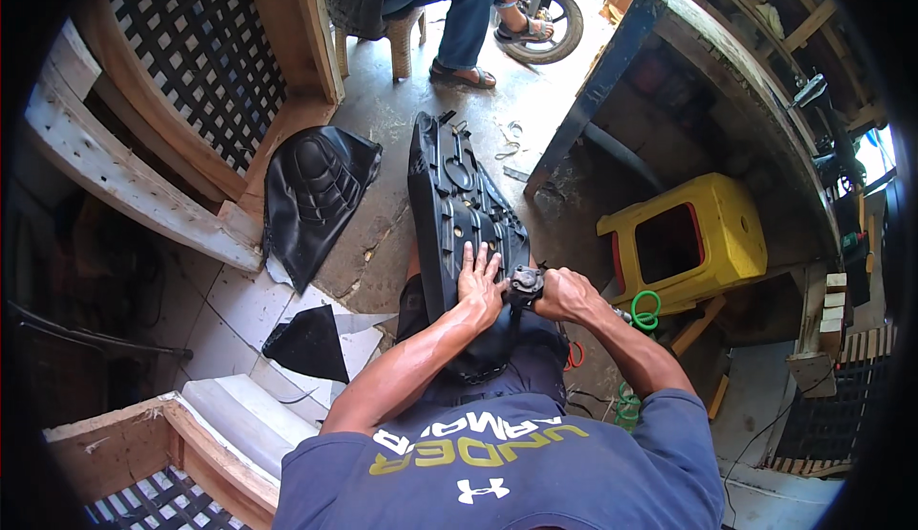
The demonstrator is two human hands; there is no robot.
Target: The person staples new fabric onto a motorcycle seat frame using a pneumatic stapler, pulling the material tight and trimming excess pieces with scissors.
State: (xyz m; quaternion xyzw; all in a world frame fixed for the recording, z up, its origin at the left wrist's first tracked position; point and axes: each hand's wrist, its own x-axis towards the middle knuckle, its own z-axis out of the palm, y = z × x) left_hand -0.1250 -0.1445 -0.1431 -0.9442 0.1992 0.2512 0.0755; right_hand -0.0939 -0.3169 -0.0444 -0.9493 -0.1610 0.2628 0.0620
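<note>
Clearly the work centres on the black plastic seat base [459, 207], underside up, its near end resting on the person's lap and its far end lying on the concrete floor [402, 119].

To the left of the seat base, a black vinyl seat cover [316, 195] lies crumpled on the floor, apart from it, against a wooden lattice frame [191, 52].

The left hand [481, 286] lies flat on the near end of the seat base, fingers spread, pressing down; it clasps nothing, only steadies.

Just to the right of that hand, the right hand [564, 293] is wrapped tightly around a small dark tool [525, 284], likely a staple gun, whose nose meets the right edge of the seat base.

To do this step well, I judge the flat hand should stay close beside the tool's nose so the plastic does not flex or slide, and the tool should sit square to the edge rather than tilted.

The seat base's long axis runs away from the person, leaning slightly leftward; its narrower end points away toward the seated person's sandalled feet [464, 76].

Further right of the seat base, a yellow plastic stool [736, 233] lies on its side.
</note>
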